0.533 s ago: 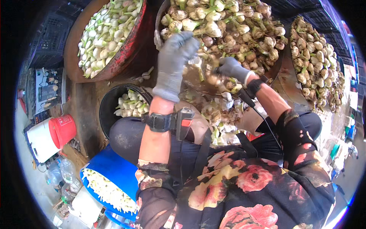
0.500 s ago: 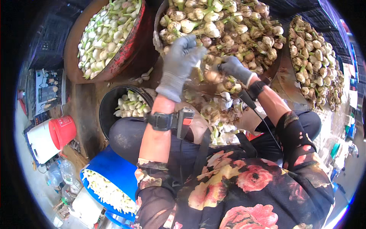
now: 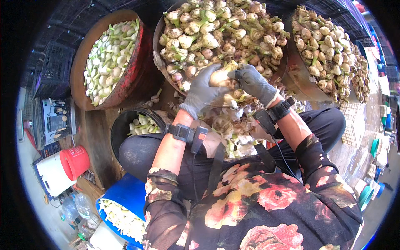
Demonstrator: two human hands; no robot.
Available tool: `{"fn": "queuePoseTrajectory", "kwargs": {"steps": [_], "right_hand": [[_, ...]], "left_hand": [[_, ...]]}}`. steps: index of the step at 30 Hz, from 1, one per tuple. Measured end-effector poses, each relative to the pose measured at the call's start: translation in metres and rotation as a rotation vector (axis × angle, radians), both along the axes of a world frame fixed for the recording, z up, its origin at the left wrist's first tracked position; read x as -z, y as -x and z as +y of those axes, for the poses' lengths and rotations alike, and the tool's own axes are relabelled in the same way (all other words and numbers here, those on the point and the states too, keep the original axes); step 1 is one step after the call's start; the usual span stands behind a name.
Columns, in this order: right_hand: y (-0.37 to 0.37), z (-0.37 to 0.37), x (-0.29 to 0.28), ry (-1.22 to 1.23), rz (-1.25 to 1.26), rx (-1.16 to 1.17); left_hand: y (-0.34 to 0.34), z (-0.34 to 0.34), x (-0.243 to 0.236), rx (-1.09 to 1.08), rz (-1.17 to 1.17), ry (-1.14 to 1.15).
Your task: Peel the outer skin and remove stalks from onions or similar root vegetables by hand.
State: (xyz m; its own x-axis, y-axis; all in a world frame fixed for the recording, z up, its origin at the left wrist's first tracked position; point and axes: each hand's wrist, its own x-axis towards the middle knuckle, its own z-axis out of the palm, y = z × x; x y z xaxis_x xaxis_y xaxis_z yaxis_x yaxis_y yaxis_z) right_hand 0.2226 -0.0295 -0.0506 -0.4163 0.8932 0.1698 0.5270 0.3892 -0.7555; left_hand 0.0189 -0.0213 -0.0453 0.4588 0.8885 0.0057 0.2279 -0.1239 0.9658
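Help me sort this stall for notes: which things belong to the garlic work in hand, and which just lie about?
In use:
left hand
right hand
garlic bulb held between both hands
basket of unpeeled garlic
basket of cleaned garlic
black bucket

Lying about:
red-lidded jug
plastic bottles
black crate
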Motion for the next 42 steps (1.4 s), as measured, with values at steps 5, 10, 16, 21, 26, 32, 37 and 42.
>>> {"fn": "queuePoseTrajectory", "kwargs": {"steps": [5,10,16,21,26,32,37,42], "right_hand": [[0.002,-0.004,-0.003,-0.029,-0.169,0.008],[0.013,-0.008,0.011,0.38,0.296,0.322],[0.024,-0.009,0.012,0.262,0.238,0.473],[0.02,-0.023,-0.006,0.411,0.506,0.239],[0.017,-0.029,0.001,0.364,0.465,0.179],[0.027,-0.034,-0.01,-0.183,0.094,0.158],[0.022,-0.04,-0.026,0.261,0.206,0.305],[-0.004,-0.048,0.001,0.599,1.057,0.414]], "left_hand": [[0.004,0.002,0.003,0.063,-0.293,0.284],[0.005,0.005,0.021,0.025,-0.911,0.849],[-0.003,0.007,0.029,-0.065,-0.572,0.492],[-0.001,0.003,0.033,-0.427,-0.109,0.265],[0.012,0.012,0.031,-0.423,-0.341,0.776],[0.009,0.009,0.011,-0.412,0.216,-0.036],[0.01,0.012,0.001,-0.394,0.29,0.207],[0.026,0.017,-0.008,-0.198,-0.376,0.284]]}}
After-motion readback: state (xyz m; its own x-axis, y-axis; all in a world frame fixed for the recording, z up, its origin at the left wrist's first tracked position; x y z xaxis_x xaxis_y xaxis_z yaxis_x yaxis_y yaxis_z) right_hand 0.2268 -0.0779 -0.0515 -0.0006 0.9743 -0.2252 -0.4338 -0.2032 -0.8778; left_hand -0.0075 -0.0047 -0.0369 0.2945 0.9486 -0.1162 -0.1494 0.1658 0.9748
